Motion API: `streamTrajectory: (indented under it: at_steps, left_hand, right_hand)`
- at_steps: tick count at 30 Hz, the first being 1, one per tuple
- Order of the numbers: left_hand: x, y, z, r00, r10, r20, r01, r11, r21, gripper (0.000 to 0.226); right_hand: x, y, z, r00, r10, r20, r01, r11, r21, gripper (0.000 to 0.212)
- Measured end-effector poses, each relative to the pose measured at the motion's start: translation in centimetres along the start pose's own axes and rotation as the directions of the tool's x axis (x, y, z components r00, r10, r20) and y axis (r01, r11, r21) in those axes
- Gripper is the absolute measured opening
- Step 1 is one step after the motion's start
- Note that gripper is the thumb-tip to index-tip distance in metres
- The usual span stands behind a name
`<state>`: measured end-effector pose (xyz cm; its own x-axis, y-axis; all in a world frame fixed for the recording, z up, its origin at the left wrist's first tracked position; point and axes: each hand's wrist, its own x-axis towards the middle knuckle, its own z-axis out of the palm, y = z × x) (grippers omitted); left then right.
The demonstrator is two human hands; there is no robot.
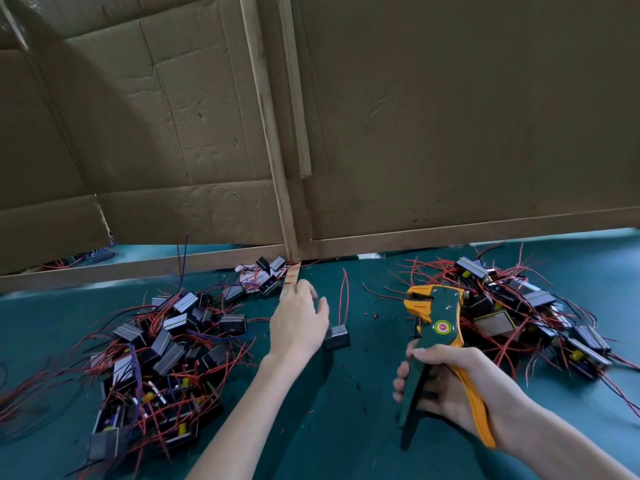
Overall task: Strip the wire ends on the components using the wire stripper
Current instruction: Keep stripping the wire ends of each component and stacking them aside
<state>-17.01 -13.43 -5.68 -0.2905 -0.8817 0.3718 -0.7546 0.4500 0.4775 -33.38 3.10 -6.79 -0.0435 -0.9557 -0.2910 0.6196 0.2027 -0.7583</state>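
at the left a heap of components tangles in red wires on the green desk. the left hand hovers, grip slack with fingers spread, just beside a lone component whose wires stand up. the right hand has its grip wrapped round the wire stripper, which stands upright, head facing left. i see a second heap just behind it, and a cardboard wall at the back.

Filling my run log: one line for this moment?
left hand: open, next to lone component | right hand: grips wire stripper | no wire in stripper
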Motion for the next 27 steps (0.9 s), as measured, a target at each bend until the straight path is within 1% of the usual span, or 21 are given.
streamTrajectory:
  at_steps: [1, 2, 3, 4, 6, 8, 11, 14, 16, 18, 20, 24, 27]
  left_hand:
    - [0.0, -0.1, 0.2, 0.997, -0.078, -0.005, 0.078, 0.995, 0.058, 0.024]
    - [0.0, -0.3, 0.4, 0.989, -0.143, 0.025, 0.140, 0.985, 0.099, 0.033]
    - [0.0, -0.5, 0.7, 0.979, -0.191, 0.069, 0.182, 0.977, 0.113, 0.036]
    - [0.1, -0.7, 0.9, 0.968, -0.224, 0.112, 0.215, 0.973, 0.083, 0.035]
    - [0.3, -1.2, 1.3, 0.951, -0.255, 0.175, 0.275, 0.956, -0.101, 0.027]
    - [0.5, -1.3, 1.2, 0.943, -0.263, 0.203, 0.320, 0.883, -0.343, 0.024]
    - [0.6, -1.0, 0.7, 0.963, -0.203, 0.176, 0.268, 0.738, -0.619, 0.009]
    - [0.9, -0.4, -0.3, 0.982, -0.108, 0.154, 0.187, 0.633, -0.751, 0.004]
    - [1.0, 0.3, -1.2, 0.989, -0.032, 0.145, 0.134, 0.611, -0.780, 0.006]
    - [0.9, 1.2, -2.1, 0.989, 0.037, 0.143, 0.092, 0.604, -0.792, 0.008]
    - [0.7, 2.0, -3.0, 0.980, 0.101, 0.174, 0.082, 0.588, -0.804, 0.011]
    - [0.1, 3.3, -4.4, 0.947, 0.217, 0.238, 0.076, 0.567, -0.820, 0.015]
    - [-0.4, 4.2, -4.9, 0.954, 0.244, 0.176, 0.009, 0.562, -0.827, 0.014]
  right_hand:
    - [0.0, 0.0, 0.0, 1.000, 0.001, 0.003, -0.001, 1.000, 0.002, 0.028]
    - [0.1, 0.1, 0.0, 1.000, 0.003, 0.007, -0.003, 1.000, 0.004, 0.028]
    - [0.1, 0.1, -0.1, 1.000, 0.003, 0.009, -0.003, 1.000, 0.006, 0.029]
    - [0.2, 0.2, -0.2, 1.000, 0.002, 0.012, -0.002, 1.000, 0.007, 0.030]
    - [0.3, 0.3, -0.3, 1.000, -0.005, 0.011, 0.005, 1.000, 0.008, 0.028]
    - [0.4, 0.3, -0.4, 1.000, -0.013, 0.008, 0.013, 1.000, 0.010, 0.026]
    - [0.5, 0.3, -0.6, 1.000, -0.027, 0.004, 0.027, 0.999, 0.018, 0.028]
    - [0.4, 0.1, -0.5, 0.999, -0.055, 0.000, 0.055, 0.998, 0.027, 0.026]
    - [0.2, -0.1, -0.4, 0.997, -0.079, 0.005, 0.079, 0.996, 0.036, 0.023]
    - [-0.1, -0.2, -0.3, 0.994, -0.108, 0.021, 0.107, 0.994, 0.033, 0.027]
    - [-0.4, -0.3, -0.1, 0.990, -0.132, 0.047, 0.132, 0.991, 0.016, 0.032]
    - [-0.6, -0.3, 0.4, 0.982, -0.162, 0.093, 0.168, 0.984, -0.054, 0.028]
    - [-1.0, -0.3, 0.5, 0.973, -0.162, 0.166, 0.182, 0.977, -0.110, 0.030]
